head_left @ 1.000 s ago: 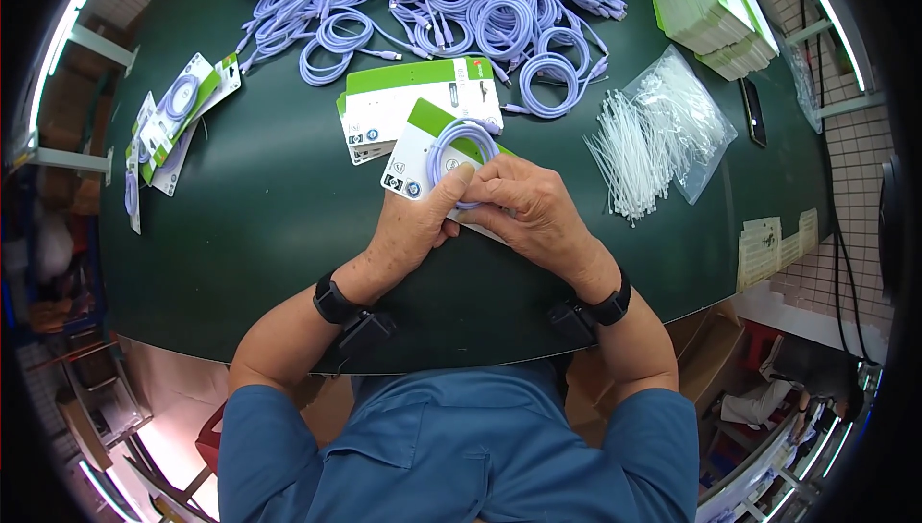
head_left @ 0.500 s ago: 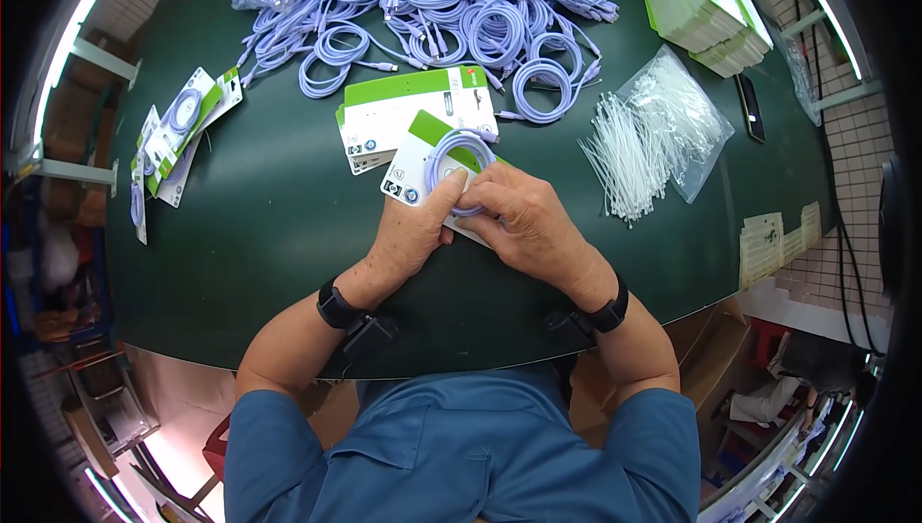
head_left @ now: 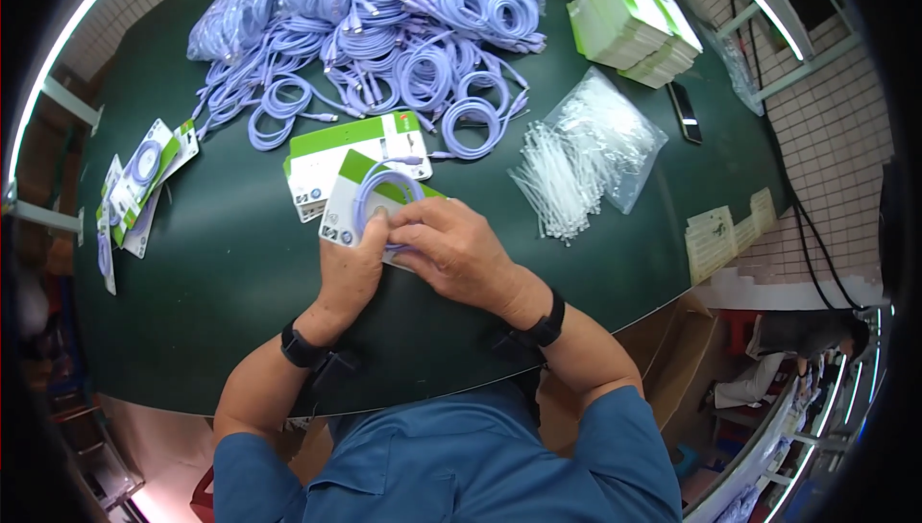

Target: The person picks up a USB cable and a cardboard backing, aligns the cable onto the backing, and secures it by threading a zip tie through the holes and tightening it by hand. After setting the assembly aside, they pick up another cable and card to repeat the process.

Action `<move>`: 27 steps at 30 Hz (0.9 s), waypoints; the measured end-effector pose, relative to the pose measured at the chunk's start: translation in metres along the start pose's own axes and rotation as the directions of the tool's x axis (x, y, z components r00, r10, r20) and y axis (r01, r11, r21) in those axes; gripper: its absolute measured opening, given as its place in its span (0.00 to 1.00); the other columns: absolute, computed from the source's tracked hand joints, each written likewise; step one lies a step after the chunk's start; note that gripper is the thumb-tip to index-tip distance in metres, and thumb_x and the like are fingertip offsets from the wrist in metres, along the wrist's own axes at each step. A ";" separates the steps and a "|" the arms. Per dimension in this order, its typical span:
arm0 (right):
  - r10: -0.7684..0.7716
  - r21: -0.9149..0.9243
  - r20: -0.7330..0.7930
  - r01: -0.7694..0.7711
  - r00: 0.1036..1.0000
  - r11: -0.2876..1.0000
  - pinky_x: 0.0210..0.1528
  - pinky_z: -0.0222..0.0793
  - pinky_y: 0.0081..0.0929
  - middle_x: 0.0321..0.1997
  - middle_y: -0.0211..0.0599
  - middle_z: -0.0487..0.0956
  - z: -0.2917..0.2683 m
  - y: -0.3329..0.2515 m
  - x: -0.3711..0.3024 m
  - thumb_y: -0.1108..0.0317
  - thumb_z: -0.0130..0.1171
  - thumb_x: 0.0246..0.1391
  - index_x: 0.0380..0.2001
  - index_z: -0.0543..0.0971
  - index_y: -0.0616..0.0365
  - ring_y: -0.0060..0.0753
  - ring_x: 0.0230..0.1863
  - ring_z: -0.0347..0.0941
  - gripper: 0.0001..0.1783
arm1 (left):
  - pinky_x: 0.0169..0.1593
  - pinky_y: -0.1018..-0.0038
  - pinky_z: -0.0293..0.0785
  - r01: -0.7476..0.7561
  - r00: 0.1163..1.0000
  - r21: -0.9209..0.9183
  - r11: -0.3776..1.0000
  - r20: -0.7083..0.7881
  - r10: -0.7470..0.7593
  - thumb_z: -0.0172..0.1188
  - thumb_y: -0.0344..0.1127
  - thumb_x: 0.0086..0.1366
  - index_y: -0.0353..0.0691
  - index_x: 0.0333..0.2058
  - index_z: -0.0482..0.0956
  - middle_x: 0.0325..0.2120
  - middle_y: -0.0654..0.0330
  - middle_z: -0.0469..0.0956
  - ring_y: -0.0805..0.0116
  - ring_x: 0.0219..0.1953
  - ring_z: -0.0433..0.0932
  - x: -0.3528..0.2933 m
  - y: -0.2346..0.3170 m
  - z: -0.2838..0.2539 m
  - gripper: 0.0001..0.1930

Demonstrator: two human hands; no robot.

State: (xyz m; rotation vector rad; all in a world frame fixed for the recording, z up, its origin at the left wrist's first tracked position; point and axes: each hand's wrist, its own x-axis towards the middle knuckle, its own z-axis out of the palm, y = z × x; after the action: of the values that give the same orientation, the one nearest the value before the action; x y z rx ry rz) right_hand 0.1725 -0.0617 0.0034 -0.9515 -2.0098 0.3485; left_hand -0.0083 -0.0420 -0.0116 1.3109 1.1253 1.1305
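Clock centred on the held card. Left hand [head_left: 351, 271] grasping a white-and-green card [head_left: 337, 210], thumb pressed on top, inside the ring of a coiled lilac cable [head_left: 361, 202] lying on the card. Right hand [head_left: 459, 249] bent in at 4 o'clock, fingertips at the coil's near edge; cannot tell what sits between thumb and forefinger. Just beyond, at 11, a small stack of cards [head_left: 309, 171]. At 12, a big heap of lilac cables [head_left: 423, 76]. Towards 2, bundled cards [head_left: 615, 25]. Between 2 and 3, white cable ties [head_left: 555, 187] spilling from a clear bag [head_left: 632, 153]; past it a dark phone [head_left: 685, 112]. At 9, well apart, overlapping cards with cables [head_left: 144, 182] on the green table [head_left: 211, 292]
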 end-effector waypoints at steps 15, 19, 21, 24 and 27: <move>0.719 -0.611 -0.133 -0.628 0.682 0.482 0.38 0.78 0.42 0.30 0.42 0.85 -0.122 0.046 -0.022 0.59 0.75 0.46 0.27 0.87 0.57 0.49 0.33 0.82 0.12 | 0.15 0.83 0.59 0.065 0.997 -0.237 0.969 -0.021 -0.072 0.56 0.34 0.75 0.37 0.57 0.70 0.32 0.63 0.79 0.83 0.18 0.73 0.015 -0.006 -0.008 0.16; 0.843 -0.699 -0.076 -0.631 0.532 0.336 0.39 0.79 0.43 0.29 0.44 0.86 -0.116 0.050 -0.016 0.57 0.75 0.46 0.27 0.88 0.56 0.52 0.34 0.83 0.13 | 0.21 0.81 0.70 0.138 0.990 -0.229 0.964 0.038 -0.133 0.57 0.32 0.73 0.32 0.56 0.72 0.37 0.58 0.80 0.79 0.26 0.79 0.013 0.002 -0.012 0.17; 0.871 -0.726 -0.052 -0.618 0.488 0.302 0.40 0.79 0.43 0.29 0.45 0.86 -0.114 0.054 -0.018 0.57 0.74 0.46 0.27 0.88 0.56 0.53 0.34 0.84 0.13 | 0.19 0.81 0.67 0.135 0.991 -0.233 0.963 0.024 -0.133 0.57 0.32 0.73 0.33 0.56 0.72 0.36 0.59 0.80 0.80 0.23 0.77 0.012 0.002 -0.008 0.16; 0.804 -0.711 -0.130 -0.620 0.580 0.332 0.40 0.80 0.45 0.28 0.46 0.86 -0.105 0.062 -0.028 0.58 0.72 0.49 0.28 0.89 0.55 0.55 0.33 0.83 0.12 | 0.14 0.82 0.60 0.129 0.990 -0.243 0.961 -0.015 -0.137 0.58 0.34 0.73 0.33 0.55 0.73 0.33 0.61 0.80 0.82 0.19 0.73 0.011 0.001 -0.003 0.16; 0.787 -0.673 -0.155 -0.647 0.598 0.358 0.40 0.80 0.46 0.30 0.46 0.86 -0.104 0.061 -0.026 0.59 0.70 0.51 0.28 0.89 0.55 0.54 0.34 0.84 0.10 | 0.15 0.82 0.62 0.145 0.989 -0.217 0.965 -0.007 -0.150 0.58 0.34 0.73 0.34 0.55 0.73 0.33 0.61 0.80 0.81 0.19 0.74 0.010 0.001 -0.005 0.16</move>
State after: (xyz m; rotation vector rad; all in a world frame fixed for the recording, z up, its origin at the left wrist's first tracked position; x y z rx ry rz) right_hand 0.2945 -0.0507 0.0159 -2.4173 -1.7528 0.1516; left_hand -0.0119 -0.0312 -0.0105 1.0316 1.0660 1.1260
